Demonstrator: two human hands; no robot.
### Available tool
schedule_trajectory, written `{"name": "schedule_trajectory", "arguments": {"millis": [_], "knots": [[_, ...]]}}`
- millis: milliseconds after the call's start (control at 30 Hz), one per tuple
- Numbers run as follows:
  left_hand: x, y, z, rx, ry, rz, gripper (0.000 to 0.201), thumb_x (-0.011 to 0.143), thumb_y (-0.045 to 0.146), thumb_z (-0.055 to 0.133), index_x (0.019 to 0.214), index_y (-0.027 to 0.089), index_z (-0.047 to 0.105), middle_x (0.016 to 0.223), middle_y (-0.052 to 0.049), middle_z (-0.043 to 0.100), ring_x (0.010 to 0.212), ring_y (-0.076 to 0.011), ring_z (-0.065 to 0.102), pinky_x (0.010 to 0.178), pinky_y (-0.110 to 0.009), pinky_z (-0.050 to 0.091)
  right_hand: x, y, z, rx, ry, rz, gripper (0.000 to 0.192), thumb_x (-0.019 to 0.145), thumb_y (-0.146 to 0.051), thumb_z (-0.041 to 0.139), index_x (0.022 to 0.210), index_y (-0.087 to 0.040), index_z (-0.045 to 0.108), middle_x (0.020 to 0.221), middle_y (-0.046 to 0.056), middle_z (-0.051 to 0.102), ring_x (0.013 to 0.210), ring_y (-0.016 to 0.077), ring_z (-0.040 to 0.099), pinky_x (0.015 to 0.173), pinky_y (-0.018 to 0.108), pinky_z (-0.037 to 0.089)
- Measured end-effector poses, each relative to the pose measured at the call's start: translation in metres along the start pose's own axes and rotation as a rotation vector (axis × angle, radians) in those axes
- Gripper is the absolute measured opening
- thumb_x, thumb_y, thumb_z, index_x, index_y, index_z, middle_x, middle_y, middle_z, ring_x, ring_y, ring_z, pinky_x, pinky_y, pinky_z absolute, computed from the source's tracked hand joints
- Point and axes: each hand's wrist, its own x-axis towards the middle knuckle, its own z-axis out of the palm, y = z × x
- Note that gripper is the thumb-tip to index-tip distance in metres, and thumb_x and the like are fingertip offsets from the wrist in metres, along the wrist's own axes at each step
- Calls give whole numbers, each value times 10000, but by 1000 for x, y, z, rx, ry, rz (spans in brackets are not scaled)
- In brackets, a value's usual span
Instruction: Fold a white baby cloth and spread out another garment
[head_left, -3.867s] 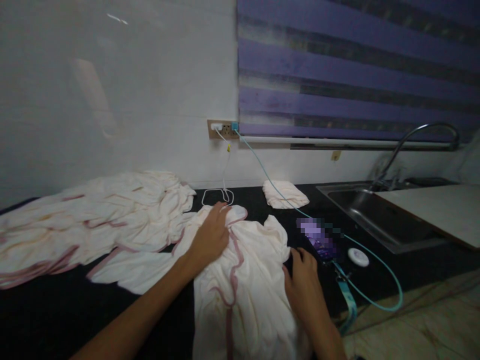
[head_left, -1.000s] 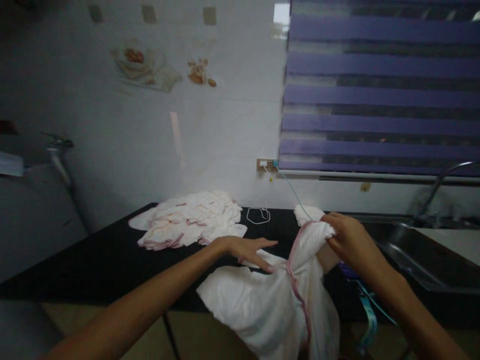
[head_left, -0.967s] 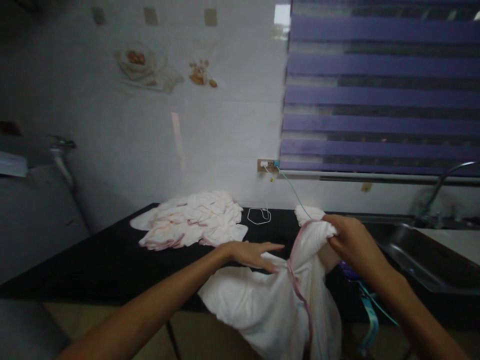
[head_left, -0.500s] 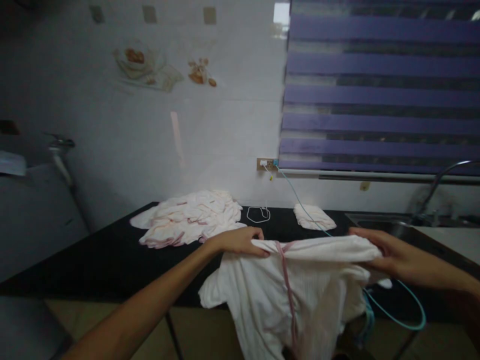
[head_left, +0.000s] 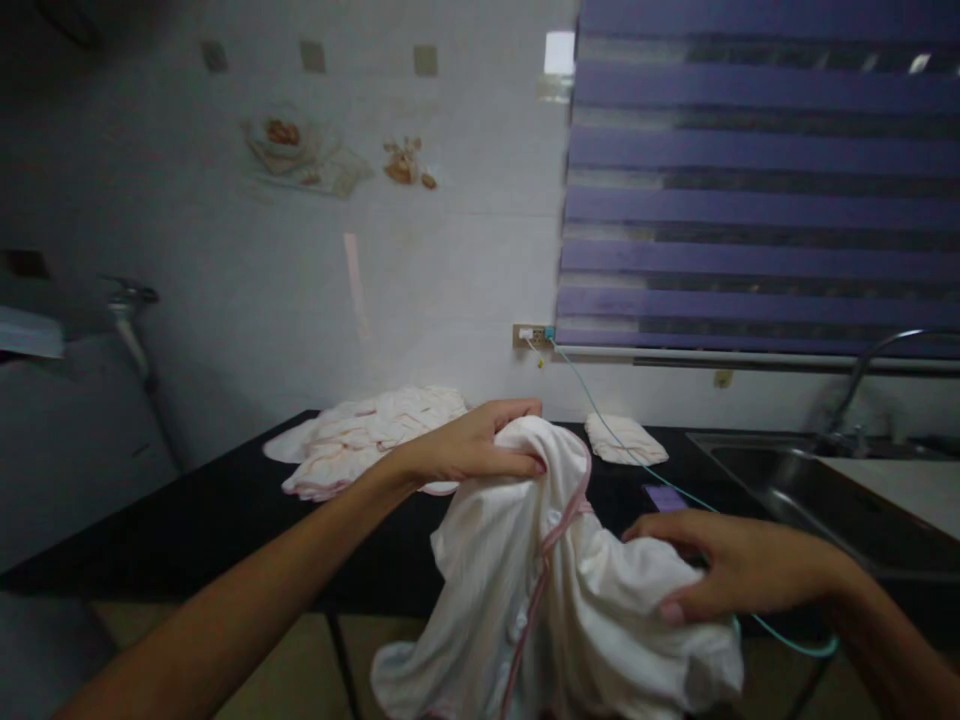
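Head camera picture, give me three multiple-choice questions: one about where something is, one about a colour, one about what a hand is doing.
1. Where does the pile of cloths lie?
A. in the sink
B. on the black counter, left of the left hand
C. on the floor

2. What colour is the garment's trim?
A. pink
B. green
C. black

3. What is the left hand doing?
A. resting flat on the counter
B. holding a phone
C. gripping the top of the garment

Answers:
1 B: the pile sits on the counter beyond the left hand.
2 A: a pink edge runs down the white garment.
3 C: the fingers are closed on the bunched cloth, while the right hand grips it lower down.
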Motion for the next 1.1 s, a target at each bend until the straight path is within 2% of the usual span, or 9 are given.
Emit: {"name": "schedule_trajectory", "arguments": {"millis": [167,300,367,500,567,733,833,967,1100], "knots": [[2,41,8,53,44,104,248,774,272,717,753,201,480,676,73,464,605,-91,417,554,-200,321,57,-12,40,165,162,-285,852,669,-454,909,1413,-223,561,1364,86,633,1252,275,597,1127,430,434],[2,50,-6,129,224,106,260,694,243,707,676,197,452,639,73,443,591,-89,405,546,-204,293,73,-13,54,124,238,-221,439,860,-445,733,1227,-207,701,1201,69,717,1123,284,653,1014,424,516],[0,48,-20,142,324,69,319,647,259,732,630,198,419,604,80,404,568,-80,366,534,-205,255,67,-10,50,48,304,-202,320,936,-414,604,1144,-214,742,1119,59,742,1068,283,667,968,415,534],[-12,40,-49,164,421,-23,436,590,285,763,557,197,337,556,88,311,537,-61,277,521,-211,168,47,-2,27,-132,448,-240,345,927,-345,529,1172,-237,748,1184,66,736,1121,288,655,991,402,518],[-18,37,-56,137,371,-81,436,585,293,773,549,193,351,553,84,315,533,-62,279,515,-213,160,39,1,13,-186,563,-241,350,891,-307,526,1150,-238,751,1186,69,736,1095,279,664,963,380,525],[-34,28,-58,-102,104,-196,485,614,326,839,578,195,372,614,57,403,555,-80,365,508,-219,249,25,-9,-12,-185,865,-178,288,846,-295,537,1021,-227,756,979,43,764,900,250,688,810,329,539],[-39,26,-57,-186,77,-173,535,603,296,853,588,198,328,653,51,420,585,-82,388,527,-212,289,12,-22,-17,-168,1075,-119,261,800,-332,595,965,-223,765,901,40,770,866,266,688,763,328,536],[-41,35,-58,-51,174,-124,372,633,284,825,606,168,473,735,20,545,690,-106,500,586,-196,354,-6,-44,-12,-144,1251,-78,327,733,-297,550,960,-222,774,909,46,769,846,277,688,700,326,517],[-45,52,-63,111,341,-131,337,695,375,812,638,170,550,647,38,527,609,-95,481,535,-184,319,-26,-65,-5,-170,1423,-27,374,728,-278,551,1030,-249,771,846,37,735,796,259,680,643,316,488]]}}
